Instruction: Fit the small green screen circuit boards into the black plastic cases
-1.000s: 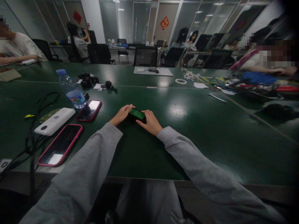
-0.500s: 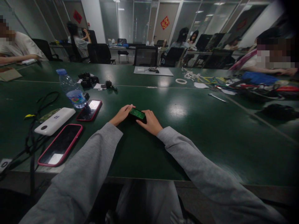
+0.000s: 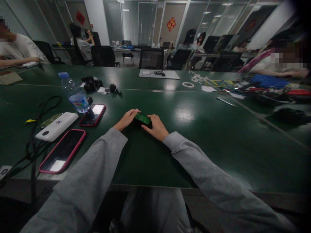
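Observation:
Between my two hands is a small black rectangular device [image 3: 142,118] whose green upper face carries light markings, like a circuit board; I cannot tell whether it is a board or a screen. My left hand [image 3: 127,118] is closed on its left end, thumb along the top edge. The right end is gripped by my right hand [image 3: 156,127], fingers over the far corner and thumb at the near side. The device is held low over the green table [image 3: 145,158], and its underside is hidden.
To the left lie two red-edged phones [image 3: 63,150] [image 3: 93,115], a white power bank [image 3: 57,126], black cables [image 3: 32,142] and a water bottle [image 3: 79,100]. A white board [image 3: 170,74] and tape roll [image 3: 188,84] lie farther back. Cluttered wires [image 3: 264,85] and other people occupy the right side.

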Action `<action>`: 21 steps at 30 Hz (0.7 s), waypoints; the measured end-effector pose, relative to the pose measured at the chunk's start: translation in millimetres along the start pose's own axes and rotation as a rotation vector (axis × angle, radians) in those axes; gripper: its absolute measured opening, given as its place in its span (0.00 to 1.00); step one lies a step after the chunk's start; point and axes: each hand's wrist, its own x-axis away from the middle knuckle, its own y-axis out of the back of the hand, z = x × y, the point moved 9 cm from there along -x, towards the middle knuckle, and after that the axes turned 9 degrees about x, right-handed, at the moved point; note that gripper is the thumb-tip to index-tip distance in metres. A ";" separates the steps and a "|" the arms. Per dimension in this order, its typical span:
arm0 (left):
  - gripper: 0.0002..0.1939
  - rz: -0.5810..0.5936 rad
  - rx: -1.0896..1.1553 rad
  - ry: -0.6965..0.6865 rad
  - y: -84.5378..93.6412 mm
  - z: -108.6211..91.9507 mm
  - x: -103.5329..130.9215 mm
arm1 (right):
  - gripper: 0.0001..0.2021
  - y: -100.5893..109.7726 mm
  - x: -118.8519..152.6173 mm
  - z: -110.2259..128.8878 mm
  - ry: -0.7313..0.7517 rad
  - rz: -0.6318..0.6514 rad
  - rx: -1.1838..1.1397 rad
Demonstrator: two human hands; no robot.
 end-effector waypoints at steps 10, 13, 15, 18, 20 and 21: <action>0.24 -0.001 0.003 -0.006 0.8 1.8 -0.3 | 0.23 0.6 0.2 -0.3 -0.004 -0.003 -0.023; 0.24 0.008 0.001 0.013 -0.3 1.7 0.4 | 0.22 1.6 0.0 0.0 -0.006 -0.004 -0.041; 0.24 0.016 0.015 0.022 -1.3 1.8 0.7 | 0.22 2.8 0.2 0.0 -0.009 -0.013 -0.051; 0.24 0.016 0.057 0.021 -1.8 1.6 0.4 | 0.21 6.8 0.8 -0.8 -0.023 -0.050 -0.071; 0.23 0.006 0.087 0.019 -1.2 1.2 0.4 | 0.21 9.9 1.0 -1.1 -0.031 -0.076 -0.091; 0.23 -0.003 0.097 0.025 -0.7 1.1 0.6 | 0.21 11.5 1.0 -1.0 -0.035 -0.087 -0.101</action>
